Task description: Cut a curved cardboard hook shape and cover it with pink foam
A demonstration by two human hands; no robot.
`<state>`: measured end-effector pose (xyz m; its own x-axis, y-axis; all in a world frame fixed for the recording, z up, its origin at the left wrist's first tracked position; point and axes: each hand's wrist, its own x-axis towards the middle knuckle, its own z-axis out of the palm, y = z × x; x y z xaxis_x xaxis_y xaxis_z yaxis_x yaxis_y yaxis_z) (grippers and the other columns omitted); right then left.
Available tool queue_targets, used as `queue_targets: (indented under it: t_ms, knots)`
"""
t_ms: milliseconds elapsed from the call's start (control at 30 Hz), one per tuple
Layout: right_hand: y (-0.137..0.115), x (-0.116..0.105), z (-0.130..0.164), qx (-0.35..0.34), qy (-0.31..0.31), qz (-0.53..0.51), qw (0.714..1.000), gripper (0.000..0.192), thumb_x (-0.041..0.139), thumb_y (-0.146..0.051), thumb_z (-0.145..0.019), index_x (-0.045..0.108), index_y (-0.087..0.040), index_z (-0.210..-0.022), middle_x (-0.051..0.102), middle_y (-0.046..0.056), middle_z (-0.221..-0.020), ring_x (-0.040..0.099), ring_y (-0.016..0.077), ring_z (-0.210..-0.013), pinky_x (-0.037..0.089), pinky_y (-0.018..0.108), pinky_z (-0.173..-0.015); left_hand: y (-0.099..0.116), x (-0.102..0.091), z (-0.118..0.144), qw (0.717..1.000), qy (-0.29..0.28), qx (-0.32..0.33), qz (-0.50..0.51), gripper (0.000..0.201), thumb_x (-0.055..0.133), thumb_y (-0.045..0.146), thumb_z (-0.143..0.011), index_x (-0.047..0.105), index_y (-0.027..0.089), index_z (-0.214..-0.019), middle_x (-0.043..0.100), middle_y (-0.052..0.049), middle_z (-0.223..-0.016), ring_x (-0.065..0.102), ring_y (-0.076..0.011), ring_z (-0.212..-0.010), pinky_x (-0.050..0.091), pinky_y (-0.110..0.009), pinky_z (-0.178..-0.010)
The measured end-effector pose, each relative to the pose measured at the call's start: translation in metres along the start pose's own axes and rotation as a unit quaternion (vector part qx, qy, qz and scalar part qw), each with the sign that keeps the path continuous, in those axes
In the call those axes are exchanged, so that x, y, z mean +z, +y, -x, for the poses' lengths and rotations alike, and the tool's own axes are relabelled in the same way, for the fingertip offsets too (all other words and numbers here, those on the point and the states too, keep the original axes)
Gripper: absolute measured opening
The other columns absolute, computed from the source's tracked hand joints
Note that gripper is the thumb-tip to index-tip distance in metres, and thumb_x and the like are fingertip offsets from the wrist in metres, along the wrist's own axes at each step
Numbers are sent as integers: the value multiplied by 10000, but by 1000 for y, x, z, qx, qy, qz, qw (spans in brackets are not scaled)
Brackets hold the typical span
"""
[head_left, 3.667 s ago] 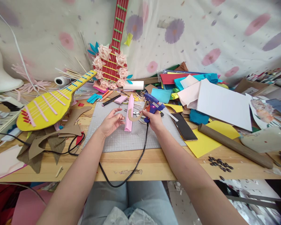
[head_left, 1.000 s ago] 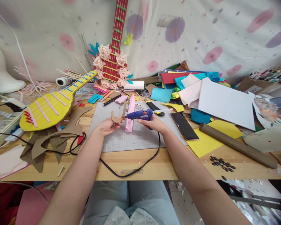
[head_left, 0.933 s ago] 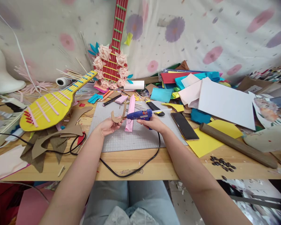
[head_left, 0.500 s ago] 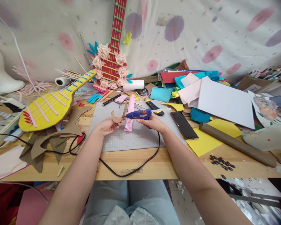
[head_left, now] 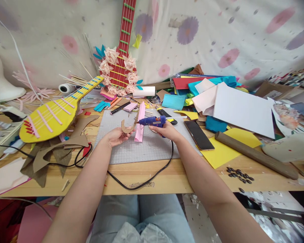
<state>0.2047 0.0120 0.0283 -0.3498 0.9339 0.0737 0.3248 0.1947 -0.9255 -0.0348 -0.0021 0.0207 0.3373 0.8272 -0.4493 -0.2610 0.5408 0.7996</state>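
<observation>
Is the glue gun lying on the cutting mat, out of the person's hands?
No: the right hand holds the glue gun above the cutting mat, nozzle toward the cardboard piece.

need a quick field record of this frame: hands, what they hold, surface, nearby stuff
left hand: holds a curved brown cardboard piece above the mat
right hand: grips a blue glue gun, nozzle pointing left at the cardboard piece
surface: grey cutting mat on a wooden table
cord: black cable loops from the glue gun over the table edge
on mat: folded pink paper strip
right of mat: black phone, yellow sheet, brown tube
left: yellow cardboard guitar
back: red cardboard guitar with paper flowers
</observation>
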Motion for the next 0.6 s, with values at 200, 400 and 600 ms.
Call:
queue_targets:
  t_ms: [200, 400, 600]
  knots:
    - [0, -1, 0, 12, 19, -5, 1000, 340, 648, -523, -623, 560, -195, -633, 427, -48, -407, 362, 73, -376, 280, 229, -380, 1, 1, 1, 1000, 2, -11, -2, 133, 520, 140, -796, 626, 60, -784, 557, -36, -625, 489, -30, -417, 419, -96, -336]
    - [5, -4, -2, 26, 52, -10, 998, 359, 649, -532, -608, 553, -187, -629, 418, -53, -399, 359, 68, -367, 273, 219, -369, -1, -4, -2, 1000, -13, -21, -14, 111, 542, 146, -784, 615, 70, -748, 542, -28, -614, 487, -31, -421, 418, -97, -339]
    - [2, -6, -3, 61, 76, 7, 995, 392, 634, -559, -600, 560, -179, -654, 433, -45, -407, 375, 74, -379, 284, 222, -383, 0, -1, 0, 999, -13, -26, -34, 116, 530, 126, -786, 628, 63, -776, 537, -33, -617, 471, -24, -422, 430, -96, -356]
